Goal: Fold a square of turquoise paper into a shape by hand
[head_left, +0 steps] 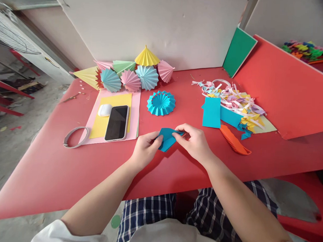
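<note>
Between my two hands, just above the red table (96, 175), is a sheet of blue paper (168, 140) with a bent or folded upper edge. My left hand (147, 147) pinches its left side between thumb and fingers. On the upper right edge, the thumb and forefinger of my right hand (194, 139) grip the paper. A pleated blue paper ring (161, 103) lies a little beyond my hands. To the right are a blue paper rectangle (211, 112) and an orange toothed cutter (235, 140), its exact kind unclear.
Folded paper umbrellas (147, 57) stack against the white board. A phone (117, 123) and a white earbud case (104, 110) sit on yellow and pink sheets, beside a grey band (75, 137). Paper scraps (239, 97) pile at the right, before a red board (292, 90).
</note>
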The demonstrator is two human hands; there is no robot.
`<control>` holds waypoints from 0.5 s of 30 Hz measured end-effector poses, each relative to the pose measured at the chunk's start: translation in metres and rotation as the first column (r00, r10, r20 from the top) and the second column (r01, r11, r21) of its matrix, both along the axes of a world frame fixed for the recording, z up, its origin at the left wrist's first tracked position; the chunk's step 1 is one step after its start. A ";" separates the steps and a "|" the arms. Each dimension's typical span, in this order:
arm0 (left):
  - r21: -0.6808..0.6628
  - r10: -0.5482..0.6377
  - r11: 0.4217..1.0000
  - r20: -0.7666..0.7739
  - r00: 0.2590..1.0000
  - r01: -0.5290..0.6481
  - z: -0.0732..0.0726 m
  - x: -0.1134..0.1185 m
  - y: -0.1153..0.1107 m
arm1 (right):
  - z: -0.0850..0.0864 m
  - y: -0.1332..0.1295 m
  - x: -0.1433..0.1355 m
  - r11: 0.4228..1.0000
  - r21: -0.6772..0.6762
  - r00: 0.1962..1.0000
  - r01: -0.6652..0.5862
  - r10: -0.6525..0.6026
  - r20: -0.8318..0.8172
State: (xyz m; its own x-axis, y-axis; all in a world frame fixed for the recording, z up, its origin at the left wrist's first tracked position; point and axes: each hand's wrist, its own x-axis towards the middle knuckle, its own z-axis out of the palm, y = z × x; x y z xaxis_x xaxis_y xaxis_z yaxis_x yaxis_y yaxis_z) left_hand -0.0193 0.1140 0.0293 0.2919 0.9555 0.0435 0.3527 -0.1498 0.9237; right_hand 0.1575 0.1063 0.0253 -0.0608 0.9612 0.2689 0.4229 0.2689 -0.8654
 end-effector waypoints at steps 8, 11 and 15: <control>-0.041 -0.034 0.998 0.112 0.993 0.039 0.001 -0.002 0.001 | 0.001 0.001 0.002 1.000 -0.030 1.000 0.003 -0.003 -0.005; -0.037 -0.026 0.999 0.073 0.997 0.029 0.000 0.001 -0.001 | 0.001 -0.001 0.000 1.000 -0.014 0.999 0.022 -0.021 0.036; -0.017 -0.053 0.998 0.016 0.998 0.054 -0.002 0.004 -0.002 | -0.001 -0.003 -0.004 0.998 0.012 0.988 0.064 -0.065 0.138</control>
